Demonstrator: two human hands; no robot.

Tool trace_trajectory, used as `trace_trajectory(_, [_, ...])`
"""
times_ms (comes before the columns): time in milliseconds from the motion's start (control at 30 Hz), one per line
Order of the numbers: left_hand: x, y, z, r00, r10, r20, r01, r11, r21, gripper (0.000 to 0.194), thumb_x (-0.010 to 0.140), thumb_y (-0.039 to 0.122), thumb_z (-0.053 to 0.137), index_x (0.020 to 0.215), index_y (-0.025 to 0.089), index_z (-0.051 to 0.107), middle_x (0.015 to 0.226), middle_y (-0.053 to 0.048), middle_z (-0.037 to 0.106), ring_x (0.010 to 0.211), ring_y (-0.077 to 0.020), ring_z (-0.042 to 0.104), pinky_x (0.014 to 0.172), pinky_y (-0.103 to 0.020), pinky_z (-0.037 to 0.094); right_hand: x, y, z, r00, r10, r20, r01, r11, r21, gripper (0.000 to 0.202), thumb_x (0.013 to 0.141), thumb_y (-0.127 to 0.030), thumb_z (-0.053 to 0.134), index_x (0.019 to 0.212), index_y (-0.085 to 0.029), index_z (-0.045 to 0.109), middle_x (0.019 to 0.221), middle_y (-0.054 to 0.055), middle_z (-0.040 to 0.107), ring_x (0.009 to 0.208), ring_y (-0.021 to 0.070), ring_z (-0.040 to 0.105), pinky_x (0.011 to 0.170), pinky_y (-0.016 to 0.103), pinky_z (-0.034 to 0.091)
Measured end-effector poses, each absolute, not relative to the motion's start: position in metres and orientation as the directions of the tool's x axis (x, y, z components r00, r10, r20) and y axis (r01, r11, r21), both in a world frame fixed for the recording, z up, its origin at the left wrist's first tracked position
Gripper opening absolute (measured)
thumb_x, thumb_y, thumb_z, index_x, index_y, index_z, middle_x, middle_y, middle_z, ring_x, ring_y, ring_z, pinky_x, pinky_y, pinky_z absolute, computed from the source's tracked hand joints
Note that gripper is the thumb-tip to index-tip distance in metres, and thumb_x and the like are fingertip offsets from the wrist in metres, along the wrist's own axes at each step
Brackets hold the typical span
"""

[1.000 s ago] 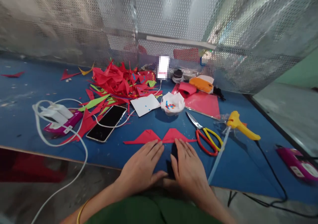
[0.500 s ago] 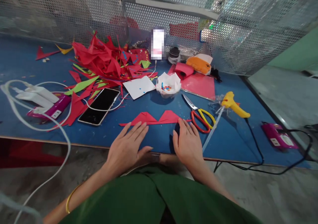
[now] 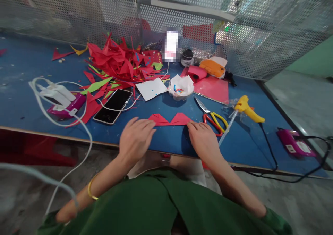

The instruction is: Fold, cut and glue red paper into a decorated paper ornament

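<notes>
A folded red paper strip (image 3: pixel 170 122) with two raised peaks and a notch between them lies on the blue table (image 3: pixel 166 141), close to its front edge. My left hand (image 3: pixel 136 136) is over the strip's left end, its fingers bent together and covering that end. At the right end, my right hand (image 3: pixel 204 137) has its fingertips closed on the paper beside the slope of the peak. The thumb of my right hand is mostly hidden. Scissors (image 3: pixel 212 118) with one red and one yellow handle lie just beyond my right hand.
A red paper scrap heap (image 3: pixel 117 61) fills the back left. Nearby are a phone (image 3: pixel 113 106), white cables, a white card (image 3: pixel 151 88) and a paper-lined bowl (image 3: pixel 181 86) with small coloured bits. A yellow glue gun (image 3: pixel 248 109) and a purple power block (image 3: pixel 295 143) lie right.
My fingers, flat and spread before, have curled in over the paper's two ends. The left hand now covers the left tip. The view has shifted slightly.
</notes>
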State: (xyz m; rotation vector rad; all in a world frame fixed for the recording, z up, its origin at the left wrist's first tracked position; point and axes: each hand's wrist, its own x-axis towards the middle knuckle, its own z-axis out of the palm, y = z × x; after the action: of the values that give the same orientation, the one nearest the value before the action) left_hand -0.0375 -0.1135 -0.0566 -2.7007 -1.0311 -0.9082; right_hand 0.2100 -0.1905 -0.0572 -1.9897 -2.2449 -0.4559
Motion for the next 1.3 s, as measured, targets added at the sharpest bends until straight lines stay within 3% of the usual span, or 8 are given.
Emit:
trace_trajectory(267, [0.017, -0.097, -0.049, 0.828, 0.469, 0.306, 0.483, -0.875, 0.033, 0.017, 0.096, 0.017, 0.056, 0.098, 0.013, 0.072, 0.091, -0.008, 0.074, 0.086, -0.0231, 0.066, 0.074, -0.036, 0.048, 0.225, -0.165, -0.042, -0.311, 0.935, 0.169, 0.901, 0.234, 0.365, 0.028, 0.092, -0.004, 0.046, 0.085, -0.014, 0.071, 0.079, 0.008, 0.071, 0.075, 0.0219, 0.063, 0.105, 0.045, 0.037])
trace_trajectory(433, [0.025, -0.097, -0.043, 0.841, 0.437, 0.319, 0.471, -0.881, -0.037, 0.019, 0.097, 0.019, 0.054, 0.093, 0.013, 0.071, 0.087, -0.008, 0.072, 0.083, -0.0233, 0.063, 0.072, -0.037, 0.044, 0.224, -0.161, -0.042, -0.373, 0.904, 0.211, 0.876, 0.267, 0.402, 0.032, 0.093, -0.005, 0.042, 0.081, -0.015, 0.07, 0.072, 0.005, 0.066, 0.071, 0.0194, 0.059, 0.111, 0.045, 0.033])
trace_trajectory(567, [0.029, -0.1, -0.039, 0.818, 0.402, 0.41, 0.472, -0.878, -0.081, 0.023, 0.1, 0.016, 0.048, 0.092, 0.014, 0.07, 0.087, -0.008, 0.072, 0.083, -0.0227, 0.061, 0.069, -0.037, 0.042, 0.216, -0.171, -0.035, -0.373, 0.855, 0.359, 0.907, 0.255, 0.334, 0.033, 0.096, -0.006, 0.04, 0.087, -0.016, 0.07, 0.082, 0.004, 0.07, 0.081, 0.0171, 0.061, 0.115, 0.045, 0.03])
trace_trajectory(700, [0.024, -0.1, -0.036, 0.744, 0.368, 0.558, 0.482, -0.874, -0.067, 0.021, 0.1, 0.018, 0.051, 0.095, 0.019, 0.071, 0.091, -0.003, 0.076, 0.079, -0.0199, 0.062, 0.063, -0.034, 0.042, 0.211, -0.191, -0.029, -0.268, 0.774, 0.574, 0.963, 0.229, 0.142, 0.021, 0.098, -0.013, 0.049, 0.106, -0.017, 0.068, 0.103, 0.006, 0.075, 0.101, 0.0181, 0.066, 0.117, 0.045, 0.03])
trace_trajectory(833, [0.014, -0.095, -0.039, 0.617, 0.297, 0.729, 0.401, -0.916, 0.034, 0.015, 0.097, 0.019, 0.057, 0.104, 0.019, 0.071, 0.102, -0.001, 0.078, 0.08, -0.0132, 0.069, 0.067, -0.026, 0.05, 0.22, -0.212, -0.035, 0.019, 0.693, 0.721, 0.989, 0.094, -0.117, 0.052, 0.092, -0.038, 0.065, 0.137, -0.016, 0.051, 0.122, 0.013, 0.07, 0.115, 0.0256, 0.064, 0.114, 0.049, 0.037])
trace_trajectory(967, [0.014, -0.095, -0.041, 0.6, 0.309, 0.738, 0.286, -0.944, 0.163, 0.02, 0.097, 0.017, 0.055, 0.109, 0.022, 0.071, 0.106, -0.001, 0.078, 0.093, -0.0114, 0.073, 0.08, -0.021, 0.055, 0.228, -0.22, -0.044, 0.116, 0.7, 0.705, 0.952, 0.125, -0.281, 0.056, 0.09, -0.046, 0.066, 0.139, -0.021, 0.051, 0.123, 0.012, 0.069, 0.118, 0.0287, 0.062, 0.103, 0.048, 0.048])
trace_trajectory(1167, [0.025, -0.104, -0.047, 0.538, 0.542, 0.645, 0.21, -0.828, 0.52, 0.017, 0.096, 0.015, 0.056, 0.1, 0.02, 0.072, 0.103, -0.003, 0.078, 0.096, -0.0129, 0.074, 0.086, -0.024, 0.058, 0.216, -0.219, -0.045, -0.258, 0.709, 0.657, 0.938, 0.346, -0.005, 0.031, 0.093, -0.019, 0.059, 0.122, -0.029, 0.065, 0.118, 0.001, 0.073, 0.112, 0.0173, 0.066, 0.115, 0.041, 0.033])
trace_trajectory(1300, [0.02, -0.103, -0.057, 0.499, 0.674, 0.545, 0.21, -0.704, 0.678, 0.013, 0.09, 0.011, 0.062, 0.093, 0.019, 0.072, 0.1, -0.003, 0.078, 0.096, -0.0156, 0.073, 0.09, -0.03, 0.058, 0.202, -0.214, -0.049, -0.304, 0.708, 0.638, 0.92, 0.392, 0.002, 0.025, 0.095, -0.014, 0.054, 0.11, -0.023, 0.071, 0.11, 0.001, 0.076, 0.105, 0.0149, 0.067, 0.113, 0.039, 0.033])
